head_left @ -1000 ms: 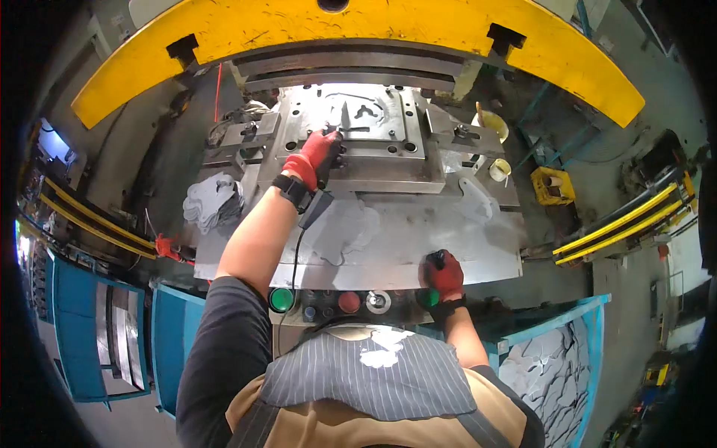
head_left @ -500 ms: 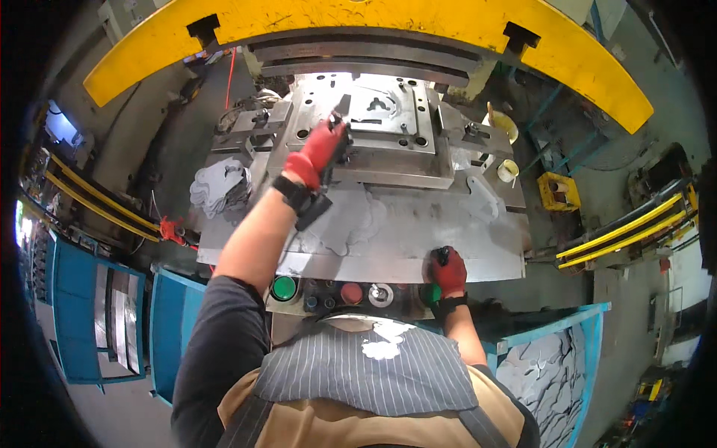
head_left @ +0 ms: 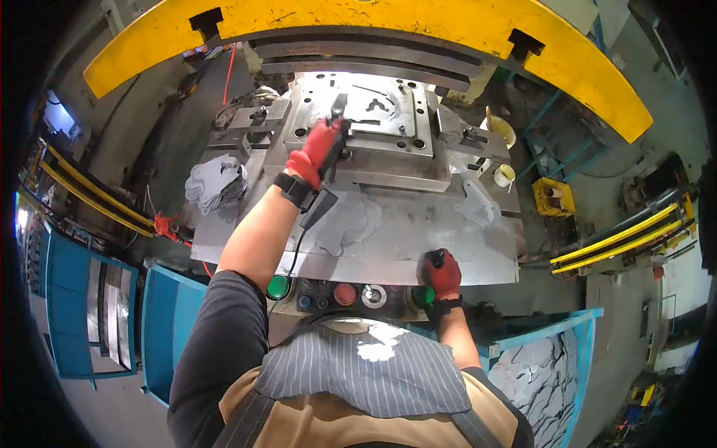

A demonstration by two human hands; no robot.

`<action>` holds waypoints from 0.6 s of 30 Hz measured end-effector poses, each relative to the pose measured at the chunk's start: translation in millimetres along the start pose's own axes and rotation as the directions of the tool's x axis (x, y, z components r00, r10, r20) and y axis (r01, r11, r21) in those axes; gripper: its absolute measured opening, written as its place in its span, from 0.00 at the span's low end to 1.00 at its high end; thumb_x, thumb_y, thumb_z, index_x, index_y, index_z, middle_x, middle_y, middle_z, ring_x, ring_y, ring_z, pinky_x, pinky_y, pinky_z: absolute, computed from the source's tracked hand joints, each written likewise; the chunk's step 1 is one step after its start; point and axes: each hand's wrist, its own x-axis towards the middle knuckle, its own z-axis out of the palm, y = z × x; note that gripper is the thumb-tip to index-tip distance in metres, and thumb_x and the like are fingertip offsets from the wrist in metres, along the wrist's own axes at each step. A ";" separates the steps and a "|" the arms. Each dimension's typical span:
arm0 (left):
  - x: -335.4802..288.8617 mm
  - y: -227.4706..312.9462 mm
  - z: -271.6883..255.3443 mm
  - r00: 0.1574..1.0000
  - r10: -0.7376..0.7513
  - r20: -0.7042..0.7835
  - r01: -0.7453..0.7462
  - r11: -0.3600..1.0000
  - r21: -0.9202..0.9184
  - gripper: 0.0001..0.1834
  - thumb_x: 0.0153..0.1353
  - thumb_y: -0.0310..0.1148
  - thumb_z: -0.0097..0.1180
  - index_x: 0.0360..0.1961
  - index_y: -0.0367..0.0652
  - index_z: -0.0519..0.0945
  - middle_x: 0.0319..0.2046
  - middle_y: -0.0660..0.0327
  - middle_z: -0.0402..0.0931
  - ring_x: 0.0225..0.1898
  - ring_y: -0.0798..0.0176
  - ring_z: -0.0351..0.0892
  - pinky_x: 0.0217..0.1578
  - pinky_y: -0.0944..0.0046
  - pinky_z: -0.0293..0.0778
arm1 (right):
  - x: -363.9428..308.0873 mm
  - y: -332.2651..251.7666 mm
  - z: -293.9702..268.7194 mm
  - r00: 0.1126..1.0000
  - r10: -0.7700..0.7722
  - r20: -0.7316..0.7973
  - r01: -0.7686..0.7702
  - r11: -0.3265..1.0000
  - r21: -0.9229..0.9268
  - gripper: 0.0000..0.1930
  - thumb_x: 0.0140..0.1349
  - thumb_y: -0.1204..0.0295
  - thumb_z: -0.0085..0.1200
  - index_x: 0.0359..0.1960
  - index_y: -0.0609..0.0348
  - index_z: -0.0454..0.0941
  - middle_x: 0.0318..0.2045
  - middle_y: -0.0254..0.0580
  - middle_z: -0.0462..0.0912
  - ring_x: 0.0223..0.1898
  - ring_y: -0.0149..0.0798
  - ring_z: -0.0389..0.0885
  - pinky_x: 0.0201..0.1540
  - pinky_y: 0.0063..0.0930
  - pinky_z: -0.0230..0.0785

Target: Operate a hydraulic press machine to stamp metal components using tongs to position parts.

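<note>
My left hand [head_left: 321, 144], in a red glove, is closed around a long black corded hand tool [head_left: 320, 207]. The tool's flat dark tip reaches over the left part of the bright steel die [head_left: 385, 119]; whether it touches is not clear. A thin cord runs from the tool's lower end towards me. My right hand [head_left: 446, 275], in a red and black glove, is curled at the table's front edge, just above a green push button [head_left: 423, 296]; anything inside its fingers is hidden. Below my left forearm a flat grey sheet-metal piece [head_left: 347, 224] lies on the steel table [head_left: 411, 250].
A yellow press beam [head_left: 366, 16] spans above the die. Grey cut plates [head_left: 215, 183] are stacked at left; another flat part [head_left: 478, 203] lies at right. Blue bins [head_left: 173, 321] flank me, the right one filled with grey pieces [head_left: 534, 381]. A red button [head_left: 344, 294] sits below the table edge.
The view has shifted slightly. My left hand stays over the die's left side with the tool, its lower end and cord now showing more plainly. My right hand keeps its place at the edge.
</note>
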 end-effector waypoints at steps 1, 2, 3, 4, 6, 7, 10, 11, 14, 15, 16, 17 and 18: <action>8.2 12.0 -8.7 0.972 0.228 0.065 -0.231 0.971 0.061 0.12 0.59 0.40 0.47 0.36 0.43 0.71 0.23 0.67 0.70 0.19 0.72 0.66 0.18 0.72 0.66 | 2.5 5.5 7.5 0.998 -0.043 -0.039 0.043 0.999 -0.004 0.21 0.46 0.58 0.55 0.39 0.57 0.70 0.35 0.50 0.75 0.39 0.53 0.72 0.40 0.41 0.66; 17.9 20.0 -19.7 0.892 0.435 0.125 -0.447 0.890 0.095 0.12 0.59 0.41 0.46 0.36 0.43 0.71 0.23 0.65 0.70 0.19 0.71 0.66 0.18 0.71 0.66 | -1.8 11.4 15.6 0.995 -0.077 -0.059 0.076 0.997 -0.016 0.20 0.46 0.59 0.55 0.38 0.57 0.70 0.35 0.50 0.75 0.39 0.53 0.72 0.40 0.41 0.66; 11.8 44.0 -11.7 0.966 0.188 0.178 -0.179 0.982 -0.064 0.11 0.60 0.40 0.44 0.32 0.43 0.71 0.22 0.64 0.69 0.18 0.69 0.67 0.17 0.68 0.67 | -1.3 18.5 17.5 0.997 -0.049 -0.052 0.044 0.996 -0.080 0.19 0.46 0.60 0.55 0.38 0.57 0.70 0.34 0.50 0.76 0.37 0.54 0.73 0.38 0.42 0.67; 8.4 40.9 -14.7 0.974 0.141 0.176 -0.134 0.990 -0.051 0.11 0.60 0.40 0.44 0.33 0.43 0.71 0.22 0.64 0.69 0.18 0.69 0.67 0.17 0.68 0.67 | 1.3 13.0 14.6 0.999 -0.031 -0.041 0.028 0.997 -0.077 0.19 0.46 0.60 0.55 0.37 0.57 0.70 0.34 0.50 0.76 0.37 0.54 0.73 0.37 0.42 0.67; 6.8 26.3 -21.7 0.983 0.057 0.174 -0.054 0.998 -0.022 0.12 0.60 0.41 0.44 0.33 0.43 0.70 0.23 0.63 0.69 0.18 0.68 0.67 0.18 0.68 0.67 | 3.0 4.7 9.2 0.999 -0.028 -0.040 0.026 0.998 -0.052 0.18 0.46 0.60 0.55 0.36 0.57 0.70 0.33 0.50 0.76 0.37 0.54 0.73 0.37 0.43 0.67; 3.6 5.5 -28.4 0.989 -0.031 0.144 0.054 0.986 -0.160 0.13 0.60 0.42 0.44 0.33 0.43 0.70 0.23 0.64 0.68 0.19 0.69 0.66 0.17 0.67 0.66 | 1.1 3.1 9.0 0.998 -0.037 -0.046 0.036 0.999 -0.029 0.18 0.46 0.60 0.55 0.35 0.57 0.71 0.33 0.50 0.76 0.37 0.54 0.73 0.37 0.43 0.67; -37.4 -39.8 -31.5 0.992 0.068 0.107 -0.079 0.992 0.103 0.13 0.59 0.38 0.46 0.39 0.40 0.70 0.25 0.65 0.68 0.24 0.72 0.66 0.25 0.70 0.67 | -3.3 1.7 9.1 0.999 -0.033 -0.043 0.033 0.999 0.002 0.17 0.46 0.60 0.55 0.34 0.58 0.71 0.33 0.50 0.76 0.36 0.54 0.74 0.36 0.43 0.67; -57.6 -53.9 -30.0 0.983 0.172 0.058 -0.179 0.969 0.169 0.14 0.59 0.35 0.47 0.42 0.39 0.69 0.26 0.65 0.69 0.27 0.73 0.66 0.28 0.71 0.67 | -1.0 0.1 8.1 0.999 -0.036 -0.040 0.036 0.999 0.004 0.17 0.46 0.60 0.55 0.34 0.58 0.71 0.33 0.51 0.76 0.36 0.54 0.74 0.36 0.43 0.67; -107.6 -70.3 -32.5 0.956 0.199 0.218 -0.239 0.954 0.178 0.19 0.57 0.28 0.48 0.51 0.38 0.65 0.29 0.67 0.70 0.29 0.75 0.67 0.31 0.73 0.67 | 0.7 2.1 6.4 0.998 -0.061 -0.025 0.061 0.998 0.029 0.18 0.46 0.60 0.55 0.35 0.58 0.71 0.32 0.51 0.76 0.35 0.55 0.74 0.35 0.43 0.67; -126.6 -69.4 -31.7 0.938 0.275 0.210 -0.324 0.913 0.249 0.23 0.56 0.27 0.49 0.54 0.37 0.63 0.29 0.67 0.70 0.29 0.75 0.66 0.31 0.73 0.67 | 1.5 5.9 8.5 0.999 -0.049 -0.022 0.049 0.999 0.014 0.18 0.45 0.60 0.55 0.35 0.58 0.71 0.33 0.52 0.76 0.35 0.54 0.74 0.36 0.43 0.67; -140.8 -72.2 -38.0 0.941 0.240 0.239 -0.314 0.881 0.354 0.27 0.54 0.25 0.51 0.56 0.37 0.60 0.28 0.65 0.70 0.29 0.75 0.65 0.32 0.73 0.66 | 2.4 10.1 10.7 0.999 -0.035 -0.018 0.035 0.999 -0.001 0.19 0.45 0.60 0.56 0.35 0.58 0.71 0.33 0.52 0.76 0.36 0.54 0.74 0.36 0.43 0.67; -151.7 -82.2 -48.3 0.938 0.213 0.273 -0.321 0.830 0.455 0.29 0.52 0.25 0.52 0.57 0.38 0.59 0.28 0.63 0.71 0.30 0.73 0.67 0.33 0.71 0.67 | 2.2 13.5 14.2 1.000 -0.022 -0.015 0.022 1.000 -0.016 0.19 0.45 0.60 0.56 0.36 0.58 0.71 0.33 0.52 0.76 0.36 0.54 0.74 0.36 0.42 0.67; -165.0 -84.9 -55.2 0.940 0.185 0.287 -0.308 0.824 0.476 0.31 0.51 0.25 0.53 0.57 0.38 0.59 0.29 0.61 0.72 0.30 0.73 0.67 0.34 0.70 0.67 | 0.1 8.9 13.2 1.000 -0.015 -0.014 0.014 1.000 -0.006 0.19 0.45 0.60 0.56 0.36 0.58 0.71 0.33 0.52 0.76 0.37 0.54 0.74 0.37 0.42 0.67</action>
